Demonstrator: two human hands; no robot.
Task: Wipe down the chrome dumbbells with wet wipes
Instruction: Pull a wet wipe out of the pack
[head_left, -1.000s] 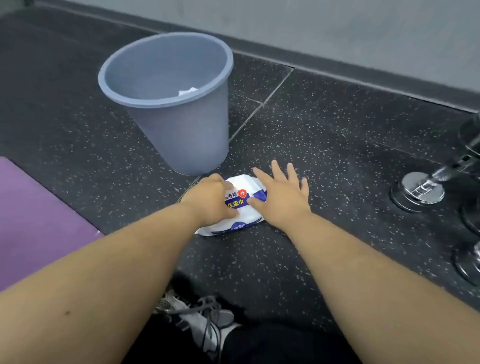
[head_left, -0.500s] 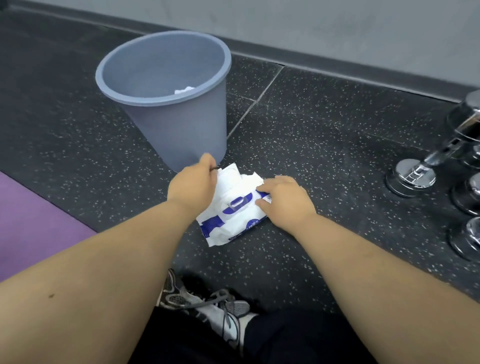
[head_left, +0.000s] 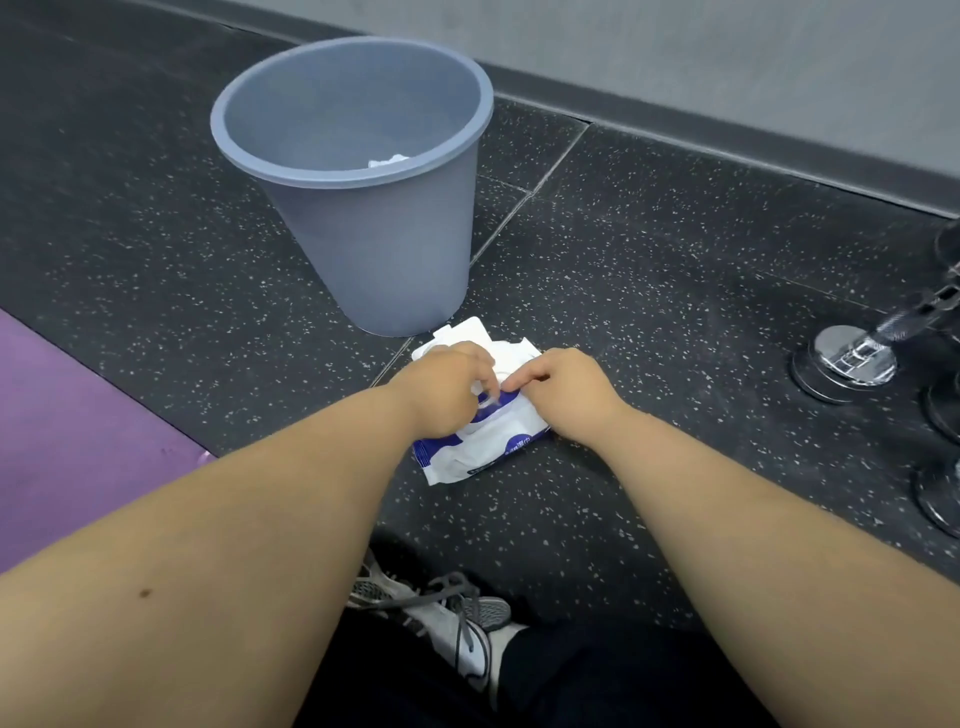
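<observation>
The pack (head_left: 483, 448) of wet wipes lies flat on the floor (head_left: 675, 270), just in front of the bin (head_left: 374, 249) and near the middle of the view. Its white flap (head_left: 464, 332) is folded back toward the bin, so the opening is uncovered. We locate the left hand (head_left: 445, 396) on the left part of the pack. Its fingers (head_left: 480, 370) are curled down and pinch at the opening, and we cannot tell whether a wipe is already between them. The right hand (head_left: 571, 395) sits on the right part of the pack. Its fingers (head_left: 524, 378) are curled over the pack's edge and hold the pack down, with one fingertip beside the opening. The two hands are close together but apart. The bin stands upright, with a crumpled white scrap (head_left: 389, 160) inside it. The dumbbells (head_left: 852, 358) lie on the floor at the right edge of the view, well apart from the pack and from both hands. We see one chrome end face and its knurled handle clearly, while the others are cut off by the frame. A purple mat (head_left: 78, 426) lies at the left edge. A laced shoe (head_left: 447, 618) shows at the bottom, between the two forearms.
</observation>
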